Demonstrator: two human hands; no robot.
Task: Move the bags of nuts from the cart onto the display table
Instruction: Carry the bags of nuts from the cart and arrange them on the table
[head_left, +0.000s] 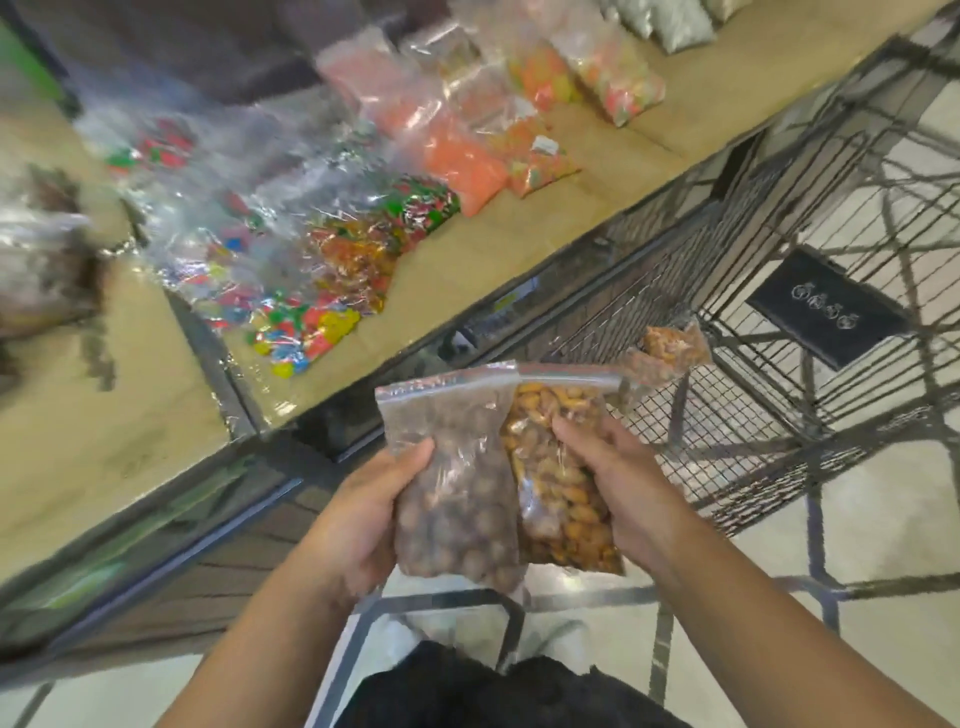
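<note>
Standing between cart (779, 322) and tabletop (467, 270), my left hand (358, 519) clamps the round-nut bag (457, 499) and my right hand (623, 483) the cashew bag (556, 467), both upright, bare tabletop lying toward ten o'clock, nearer my left.

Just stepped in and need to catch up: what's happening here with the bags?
A person is standing between a wire cart and a display table, holding two zip bags of nuts. The left hand has a grip on a bag of round brown nuts; the right hand holds a bag of orange-yellow nuts. Another bag of nuts sits on the cart's edge. The table already carries bags of colourful candy; neither held bag is on it yet.
</note>
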